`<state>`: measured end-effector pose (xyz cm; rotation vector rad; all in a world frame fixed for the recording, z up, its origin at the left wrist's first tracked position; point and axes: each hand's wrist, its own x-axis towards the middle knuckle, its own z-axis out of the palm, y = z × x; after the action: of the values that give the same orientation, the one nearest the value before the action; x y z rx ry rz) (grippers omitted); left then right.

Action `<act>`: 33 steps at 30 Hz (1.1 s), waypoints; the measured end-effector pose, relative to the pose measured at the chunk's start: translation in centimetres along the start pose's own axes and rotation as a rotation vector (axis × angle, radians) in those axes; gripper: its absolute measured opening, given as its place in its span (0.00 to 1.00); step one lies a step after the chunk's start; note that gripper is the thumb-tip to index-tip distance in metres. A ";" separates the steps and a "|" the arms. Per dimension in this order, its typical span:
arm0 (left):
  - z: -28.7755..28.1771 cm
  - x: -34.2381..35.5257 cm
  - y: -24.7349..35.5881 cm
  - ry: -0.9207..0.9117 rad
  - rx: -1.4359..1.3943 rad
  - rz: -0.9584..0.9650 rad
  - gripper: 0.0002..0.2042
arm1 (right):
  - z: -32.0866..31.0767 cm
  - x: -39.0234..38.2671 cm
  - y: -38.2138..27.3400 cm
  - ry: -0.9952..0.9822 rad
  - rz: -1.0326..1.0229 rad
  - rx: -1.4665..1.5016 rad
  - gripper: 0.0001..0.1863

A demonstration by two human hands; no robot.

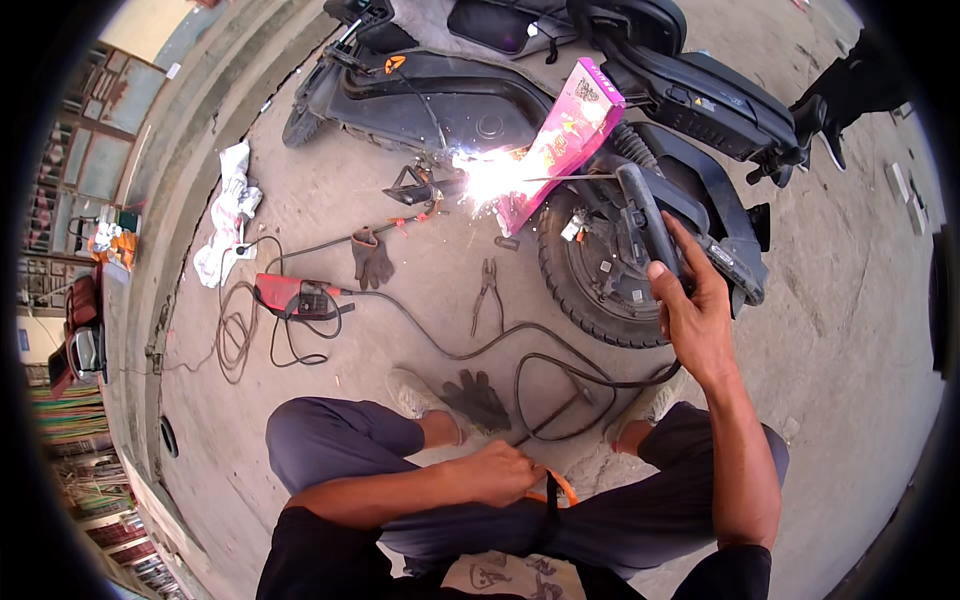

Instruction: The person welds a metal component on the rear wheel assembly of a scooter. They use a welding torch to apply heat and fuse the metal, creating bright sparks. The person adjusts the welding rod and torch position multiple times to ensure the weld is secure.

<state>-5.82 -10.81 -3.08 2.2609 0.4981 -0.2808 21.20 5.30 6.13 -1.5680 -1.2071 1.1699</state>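
My right hand (pixel 695 310) is wrapped round the dark handle of a welding electrode holder (pixel 645 215). A thin welding rod (pixel 575 178) runs left from it into a bright arc (pixel 490 178) that throws sparks and hides what lies beneath. The arc is at the frame of a black scooter (pixel 440 90) lying on its side. A pink cardboard box (pixel 570 140) leans upright just right of the glare, against the scooter. My left hand (pixel 505 472) is closed above my lap, beside an orange and black object (pixel 563 487); its grip on that is partly hidden.
A red portable welder (pixel 285 295) with looping cables sits at left. Pliers (pixel 487 297), a dark glove (pixel 372 258), another glove (pixel 478 400) and a hammer-like tool (pixel 560 410) lie on the concrete. White cloth (pixel 230 215) is near the step. Another person's leg (pixel 850 90) stands far right.
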 end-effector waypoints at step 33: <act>-4.2 0.9 1.5 -0.132 -0.047 -0.073 0.12 | -1.7 -0.4 0.4 -0.016 -0.166 -0.100 0.32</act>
<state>-4.19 -8.35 0.45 2.1645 0.5130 -0.4475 22.88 4.74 6.24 -1.5014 -1.3973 1.0307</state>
